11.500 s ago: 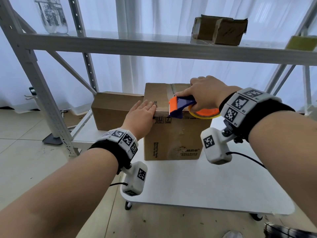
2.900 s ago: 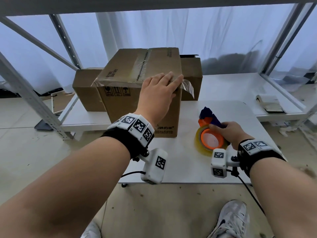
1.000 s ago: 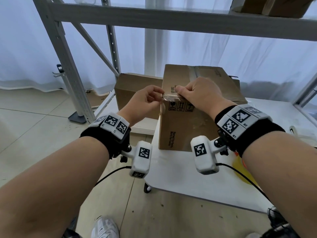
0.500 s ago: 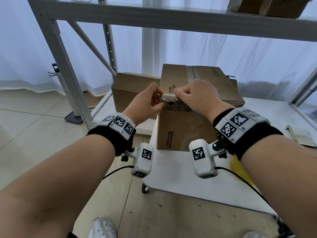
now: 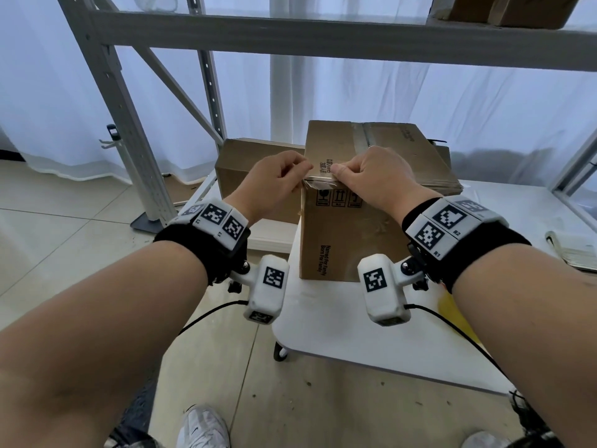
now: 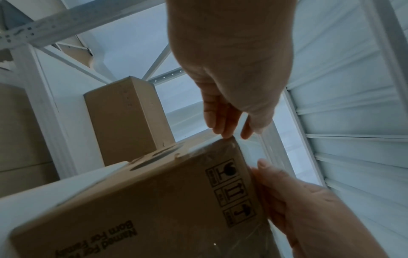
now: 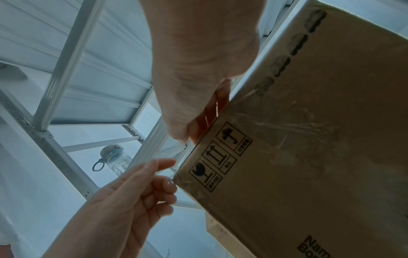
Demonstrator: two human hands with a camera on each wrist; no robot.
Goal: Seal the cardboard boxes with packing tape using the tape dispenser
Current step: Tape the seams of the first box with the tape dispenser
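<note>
White curtains hang behind the metal rack; on the small white table stands the taped cardboard box; left hand and right hand pinch a loose tape end at its top edge; a second box behind probably waits.

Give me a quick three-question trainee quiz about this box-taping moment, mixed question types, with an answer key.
1. True or false: the right hand holds the tape dispenser.
2. Which edge of the front box are both hands working on? A) bottom edge B) top front edge C) back edge
3. Fill in: the left hand pinches the clear ___ at the box's top left corner.

Key: 1 false; it presses the tape down at the edge, and no dispenser shows in either hand. 2 B. 3 tape.
</note>
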